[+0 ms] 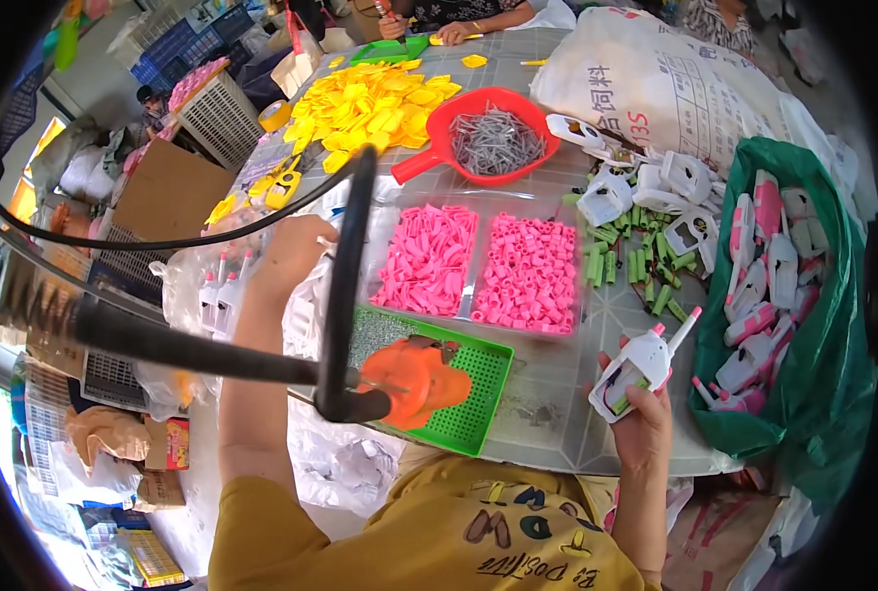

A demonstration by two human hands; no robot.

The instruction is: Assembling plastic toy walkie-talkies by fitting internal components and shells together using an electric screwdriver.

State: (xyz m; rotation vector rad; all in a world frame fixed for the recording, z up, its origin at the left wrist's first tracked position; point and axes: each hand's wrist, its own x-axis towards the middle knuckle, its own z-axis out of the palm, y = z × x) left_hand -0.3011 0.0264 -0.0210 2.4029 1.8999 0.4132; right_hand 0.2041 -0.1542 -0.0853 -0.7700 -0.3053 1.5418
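My right hand (646, 424) is closed around a white plastic toy shell (640, 357) with pink tips, its open side showing a green piece inside. Over the left part of the table my left hand (296, 246) is bent at the wrist above white plastic parts (306, 310); its fingers are mostly hidden. An orange power screwdriver (414, 384) hangs between my arms, over a green perforated tray (503, 379) with small metal screws (375, 333) at its left end.
A clear divided box holds pink strips (427, 261) and pink rings (526, 274). Beyond are a red scoop (439, 123) of grey pins and yellow pieces (370, 108). Green cylinders (641, 264) and white shells (611, 197) lie right, beside a green bag (804, 394). A co-worker's hand (454, 32) is opposite.
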